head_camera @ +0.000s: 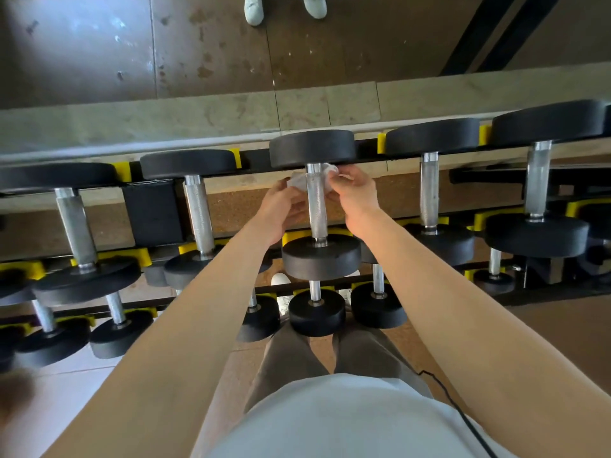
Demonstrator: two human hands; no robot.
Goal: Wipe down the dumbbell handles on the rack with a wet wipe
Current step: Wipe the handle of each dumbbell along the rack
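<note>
The left grip (281,206) pinched one end of the white wipe (298,182) and the right grip (355,191) pinched the other, fingers curled on the cloth. Between the two grips stood the knurled handle (316,206) of a black dumbbell (320,259). The wipe passed behind the handle's far end, close to the far weight, touching the metal. The dumbbell lay across the top tier of the rack (152,209), its near weight just below the wrists beside a yellow cradle (292,235). More dumbbells lay on the same tier, left of the left grip and right of the right grip, with smaller ones on lower tiers nearer the person. Beyond the grips, past a pale ledge (198,117), a pair of light shoes (254,9) stood on the brown floor. A black cable (463,414) ran down under the right arm.
</note>
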